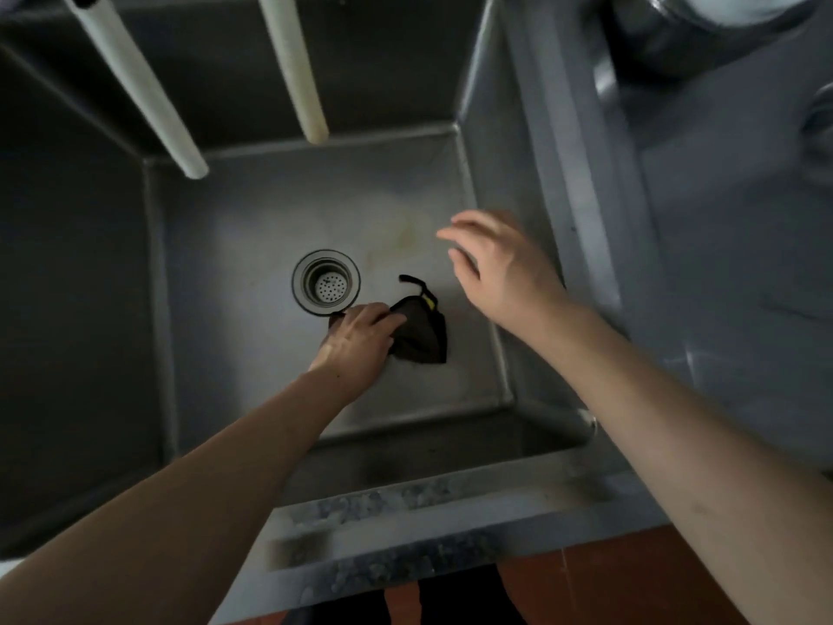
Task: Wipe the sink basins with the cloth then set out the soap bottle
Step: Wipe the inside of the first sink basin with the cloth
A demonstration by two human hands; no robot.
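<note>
I look straight down into a deep steel sink basin (252, 227). A dark cloth (421, 329) with a small yellow tag lies crumpled on the basin floor, just right of the round drain (326, 282). My left hand (358, 342) reaches down and grips the cloth's left part, fingers curled over it. My right hand (500, 268) hovers above the basin's right side with fingers spread and relaxed, holding nothing. No soap bottle is in view.
Two pale spout tubes (139, 88) (295, 67) slant over the basin from the back. A yellowish stain (401, 232) marks the floor behind the cloth. A steel ledge (703, 245) runs along the right, with a round dark vessel (689, 29) at top right. The worn front rim (405, 525) is nearest me.
</note>
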